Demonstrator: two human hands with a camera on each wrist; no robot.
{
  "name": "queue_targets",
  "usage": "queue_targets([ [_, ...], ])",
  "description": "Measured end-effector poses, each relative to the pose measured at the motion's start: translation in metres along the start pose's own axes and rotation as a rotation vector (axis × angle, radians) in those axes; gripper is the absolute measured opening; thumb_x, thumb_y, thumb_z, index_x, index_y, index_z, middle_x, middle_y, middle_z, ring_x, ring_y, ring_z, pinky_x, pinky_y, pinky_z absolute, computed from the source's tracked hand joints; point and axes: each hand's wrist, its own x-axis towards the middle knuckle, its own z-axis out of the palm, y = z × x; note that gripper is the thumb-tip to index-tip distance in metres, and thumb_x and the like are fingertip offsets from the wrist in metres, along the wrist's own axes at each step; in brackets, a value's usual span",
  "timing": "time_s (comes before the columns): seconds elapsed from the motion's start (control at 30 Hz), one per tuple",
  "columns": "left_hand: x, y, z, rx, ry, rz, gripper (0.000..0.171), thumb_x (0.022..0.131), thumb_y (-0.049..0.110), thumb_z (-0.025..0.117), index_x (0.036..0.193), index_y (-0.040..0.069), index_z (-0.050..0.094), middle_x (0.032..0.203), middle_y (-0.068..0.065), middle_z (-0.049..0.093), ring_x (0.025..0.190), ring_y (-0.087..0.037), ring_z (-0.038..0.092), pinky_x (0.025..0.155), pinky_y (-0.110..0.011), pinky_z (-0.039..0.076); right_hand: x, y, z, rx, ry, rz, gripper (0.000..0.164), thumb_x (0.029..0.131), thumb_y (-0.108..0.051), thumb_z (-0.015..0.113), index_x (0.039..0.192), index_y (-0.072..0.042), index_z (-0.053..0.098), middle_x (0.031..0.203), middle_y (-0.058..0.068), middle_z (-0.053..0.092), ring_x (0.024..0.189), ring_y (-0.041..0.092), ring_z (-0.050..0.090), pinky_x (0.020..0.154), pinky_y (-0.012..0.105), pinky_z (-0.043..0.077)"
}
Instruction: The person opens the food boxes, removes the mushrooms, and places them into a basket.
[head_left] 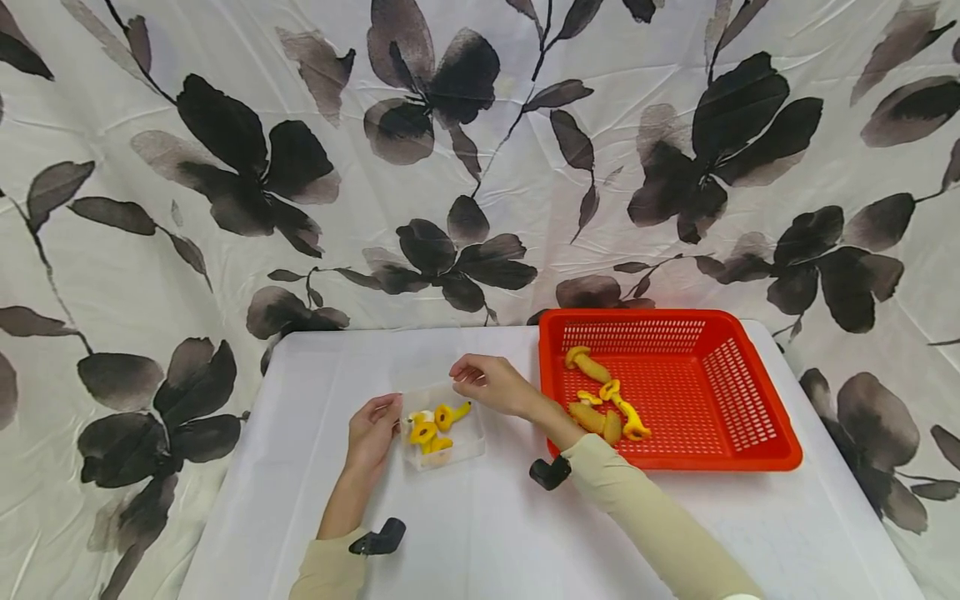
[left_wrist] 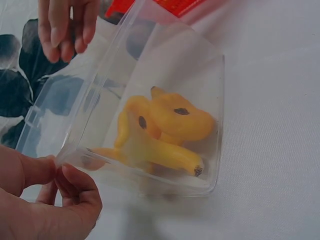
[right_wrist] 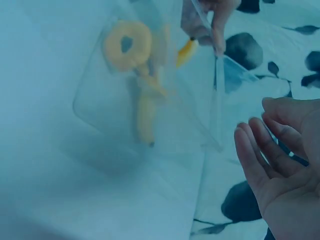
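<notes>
Clearly, the left hand (head_left: 372,429) pinches the left edge of a shallow, clear plastic box (head_left: 469,435) between thumb and fingers, near its far corner. The box rests on the white cloth-covered table (head_left: 487,533), its near edge running left to right with the right end angled slightly away; which side is longer I cannot tell. Inside lie bright yellow mushroom-shaped pieces (head_left: 453,413) with ring-like caps; the rightmost one's stem points right and a little away from the person. The right hand (head_left: 495,386) hangs just above the box's far right corner, fingers loosely bent, thumb apart from them, holding nothing. Beside the box on the right sits a red, slotted plastic basket (head_left: 671,461), long axis left to right, with a tan mushroom-shaped piece (head_left: 592,367) whose stem points right and toward the person.
</notes>
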Motion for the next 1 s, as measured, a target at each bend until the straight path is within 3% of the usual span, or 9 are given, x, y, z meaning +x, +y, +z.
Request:
queue_targets([
  [0.37,-0.002,0.004,0.0,-0.026,0.0,0.011,0.035,0.105,0.015,0.061,0.131,-0.007,0.058,0.109,-0.01,0.062,0.085,-0.012,0.055,0.069,-0.015,0.048,0.013,0.003,0.032,-0.022,-0.088,-0.074,0.024,0.098,0.0,0.066,0.12,0.009,0.065,0.115,0.022,0.069,0.098,0.027,0.063,0.093,0.033,0.056],
  [0.67,-0.002,0.004,-0.001,-0.04,-0.012,0.012,0.036,0.105,0.014,0.061,0.132,-0.008,0.057,0.113,-0.014,0.063,0.085,-0.011,0.056,0.07,-0.015,0.049,0.02,0.002,0.057,-0.047,-0.132,-0.055,0.024,0.1,0.001,0.062,0.123,0.009,0.066,0.12,0.02,0.069,0.107,0.03,0.065,0.098,0.04,0.054],
  [0.87,-0.003,0.003,-0.002,-0.039,-0.013,0.016,0.035,0.105,0.014,0.061,0.131,-0.009,0.057,0.102,-0.005,0.062,0.08,-0.008,0.055,0.068,-0.015,0.049,0.024,0.003,0.073,-0.146,-0.151,-0.072,0.026,0.1,0.0,0.064,0.125,0.003,0.067,0.124,0.015,0.07,0.112,0.026,0.066,0.099,0.031,0.053],
  [1.0,-0.003,0.002,-0.002,-0.044,-0.017,0.022,0.034,0.105,0.013,0.06,0.131,-0.009,0.057,0.101,-0.005,0.062,0.08,-0.008,0.055,0.068,-0.015,0.048,0.025,0.005,0.078,-0.209,-0.138,-0.118,0.026,0.1,0.0,0.064,0.126,0.002,0.068,0.119,0.014,0.071,0.106,0.023,0.066,0.094,0.023,0.052],
])
